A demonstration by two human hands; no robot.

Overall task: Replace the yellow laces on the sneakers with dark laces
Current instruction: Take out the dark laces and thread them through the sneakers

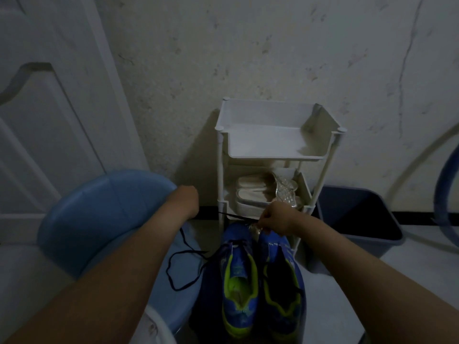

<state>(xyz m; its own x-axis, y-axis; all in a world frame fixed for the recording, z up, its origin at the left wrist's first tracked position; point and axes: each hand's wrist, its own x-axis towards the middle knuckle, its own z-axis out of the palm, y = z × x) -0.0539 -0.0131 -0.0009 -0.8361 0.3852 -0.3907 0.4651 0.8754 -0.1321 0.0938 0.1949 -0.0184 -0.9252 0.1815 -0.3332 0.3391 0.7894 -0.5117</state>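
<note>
Presently, the blue sneakers (236,237) sit side by side between the forearms, toes pointing away, with yellow-green lining visible at the openings. The right hand (275,217) is curled at the toe end of the right-side shoe and pinches the dark lace (168,269), which runs taut to the left, then hangs in a loose loop over the blue basin (99,214). The left hand (190,197) is bent away from the camera (its grip cannot be determined). A white rack (221,170) stands just beyond the shoes.
</note>
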